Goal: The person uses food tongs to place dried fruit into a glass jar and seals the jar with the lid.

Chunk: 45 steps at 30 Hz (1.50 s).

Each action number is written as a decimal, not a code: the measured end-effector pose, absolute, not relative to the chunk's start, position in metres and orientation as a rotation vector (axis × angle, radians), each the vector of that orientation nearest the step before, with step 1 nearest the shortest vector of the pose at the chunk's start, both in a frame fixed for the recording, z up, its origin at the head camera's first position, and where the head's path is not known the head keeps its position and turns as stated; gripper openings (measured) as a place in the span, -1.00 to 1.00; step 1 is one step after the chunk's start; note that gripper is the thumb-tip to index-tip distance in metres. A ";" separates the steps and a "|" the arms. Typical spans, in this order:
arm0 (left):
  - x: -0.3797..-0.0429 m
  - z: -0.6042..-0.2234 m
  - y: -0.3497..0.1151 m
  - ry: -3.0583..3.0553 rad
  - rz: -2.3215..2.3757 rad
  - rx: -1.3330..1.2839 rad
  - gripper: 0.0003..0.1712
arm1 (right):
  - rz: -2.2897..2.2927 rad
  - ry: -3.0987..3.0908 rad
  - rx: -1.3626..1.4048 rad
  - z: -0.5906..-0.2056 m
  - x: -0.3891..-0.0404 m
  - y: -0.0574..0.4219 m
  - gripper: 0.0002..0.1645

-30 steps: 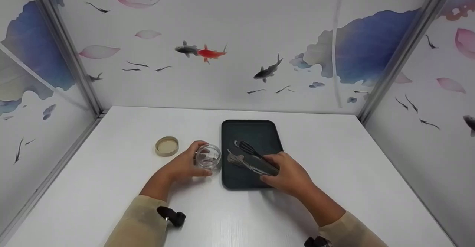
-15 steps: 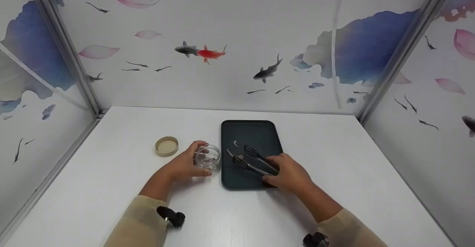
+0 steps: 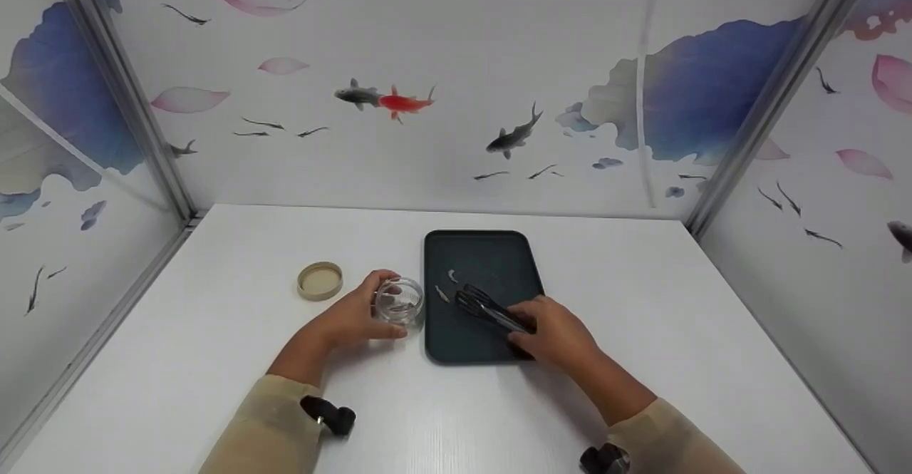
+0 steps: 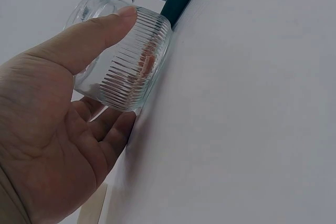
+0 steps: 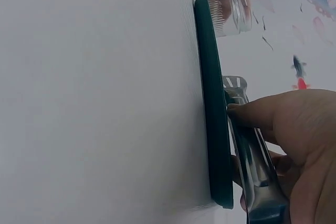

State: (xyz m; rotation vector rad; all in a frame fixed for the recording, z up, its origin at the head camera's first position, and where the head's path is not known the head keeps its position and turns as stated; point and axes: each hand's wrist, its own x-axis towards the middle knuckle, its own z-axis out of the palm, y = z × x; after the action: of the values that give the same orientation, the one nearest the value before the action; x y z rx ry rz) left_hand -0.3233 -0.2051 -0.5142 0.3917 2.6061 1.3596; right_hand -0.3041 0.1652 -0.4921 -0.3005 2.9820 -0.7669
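Note:
My left hand grips a clear glass jar with ribbed sides, standing against the tray's left edge. The thumb and fingers wrap its sides, and something small lies inside. With my right hand I hold metal tongs low over the dark green tray. Their slotted heads are nearly together; whatever lies between them is hidden. Two small pale pieces, a curved one and a straighter one, lie on the tray just beyond the tong heads.
A round beige lid lies on the white table, left of the jar. Printed panels with fish and petals close off the back and both sides.
The tongs dipped toward the tray and their spread arms have come together, covering a small piece seen between the heads half a second ago. My left hand and the jar have stayed put.

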 end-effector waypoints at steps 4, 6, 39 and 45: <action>-0.324 -0.514 -0.205 2.601 1.361 0.392 0.17 | -0.778 2.987 -0.309 -0.492 -0.304 0.164 -0.50; -0.324 -0.513 -0.205 2.598 1.362 0.392 0.16 | -0.786 2.986 -0.318 -0.492 -0.304 0.165 -0.51; -0.322 -0.513 -0.204 2.617 1.345 0.370 0.16 | -0.896 3.041 -0.443 -0.457 -0.287 0.157 -0.43; -0.322 -0.513 -0.203 2.638 1.333 0.373 0.17 | -0.896 3.041 -0.464 -0.453 -0.285 0.147 -0.43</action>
State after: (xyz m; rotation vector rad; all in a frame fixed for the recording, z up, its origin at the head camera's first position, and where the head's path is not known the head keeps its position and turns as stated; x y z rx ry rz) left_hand -0.3223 -0.2031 -0.5126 0.3727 2.6375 1.3329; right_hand -0.2846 0.1466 -0.4532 -0.4636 3.0406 -0.8963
